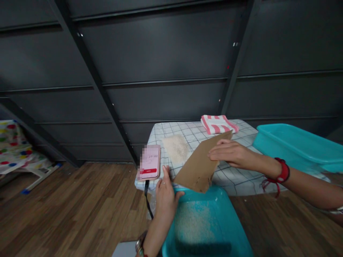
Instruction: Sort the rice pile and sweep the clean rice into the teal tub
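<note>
My right hand (232,153) grips a brown cardboard sheet (199,166), tilted so its lower corner dips over a teal plastic tub (227,214) that holds a layer of white grains (194,223). My left hand (166,196) clasps the tub's near left rim, thumb on the edge. A small pile of white grains (175,146) lies on the checked cloth (241,175) just behind the cardboard. A red band circles my right wrist.
A pink phone (150,162) with a cable lies at the cloth's left edge. A folded red-and-white striped towel (218,124) sits at the back. A second teal tub (297,144) stands at right. Dark panelled wall behind, wooden floor, spotted fabric far left.
</note>
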A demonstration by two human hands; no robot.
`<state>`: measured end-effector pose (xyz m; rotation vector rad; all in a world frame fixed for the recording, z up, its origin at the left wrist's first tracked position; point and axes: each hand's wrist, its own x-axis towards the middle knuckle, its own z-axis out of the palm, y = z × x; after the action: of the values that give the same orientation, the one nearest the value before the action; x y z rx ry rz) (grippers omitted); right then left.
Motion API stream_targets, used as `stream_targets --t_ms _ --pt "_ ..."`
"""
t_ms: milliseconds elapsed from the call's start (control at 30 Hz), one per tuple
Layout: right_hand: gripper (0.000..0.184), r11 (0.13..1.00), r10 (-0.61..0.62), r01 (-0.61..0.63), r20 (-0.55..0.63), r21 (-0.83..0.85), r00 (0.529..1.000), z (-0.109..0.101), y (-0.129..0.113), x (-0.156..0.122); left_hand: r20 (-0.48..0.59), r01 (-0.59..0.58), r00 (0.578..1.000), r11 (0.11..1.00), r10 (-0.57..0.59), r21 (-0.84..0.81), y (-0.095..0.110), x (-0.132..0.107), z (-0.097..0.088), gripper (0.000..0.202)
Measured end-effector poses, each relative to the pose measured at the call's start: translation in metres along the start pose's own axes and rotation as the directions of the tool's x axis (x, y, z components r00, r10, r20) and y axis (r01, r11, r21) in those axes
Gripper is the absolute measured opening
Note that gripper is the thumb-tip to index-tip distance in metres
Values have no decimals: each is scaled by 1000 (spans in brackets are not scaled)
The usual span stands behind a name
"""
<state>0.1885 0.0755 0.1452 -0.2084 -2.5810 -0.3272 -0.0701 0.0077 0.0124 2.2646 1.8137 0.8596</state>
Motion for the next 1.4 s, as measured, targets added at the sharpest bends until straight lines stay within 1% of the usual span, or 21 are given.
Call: stream_targets --t_ms 100,267,333,400,533,600,667,733,800,867,900,1000,1100,1200,1300,1400 --pt "31 1000 11 -11 -29 -6 1000 2 -1 0 -22 -26 999 1000 26 9 -2 0 1 127" --pt "27 998 -2 9 -106 67 994 22 -6 -2 -83 -56 995 998 54 -28 -3 -2 1 125" --pt "26 998 -4 11 -102 68 995 24 -7 -3 -85 -69 994 997 66 -33 -3 -2 1 124" --pt "28 997 -16 20 -62 70 998 18 -6 -5 -69 -73 995 997 72 -17 -2 -1 0 125" --pt "33 999 -18 17 37 28 999 -6 2 -7 -36 -71 997 997 71 25 -1 -1 -2 127" --pt "34 1000 -10 9 49 4 999 -14 5 -8 -43 -62 997 997 63 34 -1 -1 -2 126" --pt "33 1000 1 -1 35 -8 999 -15 5 -6 -46 -50 998 998 51 42 -2 -1 -1 124" --pt "32 1000 0 0 6 -6 1000 -10 4 -3 -28 -44 999 997 46 57 -3 -1 1 120" --pt "30 1000 -11 12 -26 9 1000 -2 2 -1 -2 -49 999 996 49 79 -5 -1 3 112" --pt "30 999 -10 11 -22 31 1000 3 2 -2 15 -56 998 994 55 98 -7 -1 4 101" --pt "31 999 1 -1 -1 41 1000 4 3 -4 18 -56 998 993 55 105 -7 -1 4 96" --pt "35 998 35 -39 79 52 996 -3 6 -14 29 -43 999 991 40 124 -6 -1 4 86" --pt "39 997 66 -70 102 29 993 -16 8 -22 65 -30 998 990 22 135 0 0 0 79" --pt "39 996 91 -90 93 -20 991 -21 11 -23 139 2 990 990 -22 144 8 2 -6 74" --pt "38 993 101 -96 66 -67 993 -15 16 -19 216 41 974 989 -71 141 12 5 -12 73" --pt "37 993 95 -92 39 -76 995 -9 21 -16 234 51 969 993 -74 106 13 5 -15 77"
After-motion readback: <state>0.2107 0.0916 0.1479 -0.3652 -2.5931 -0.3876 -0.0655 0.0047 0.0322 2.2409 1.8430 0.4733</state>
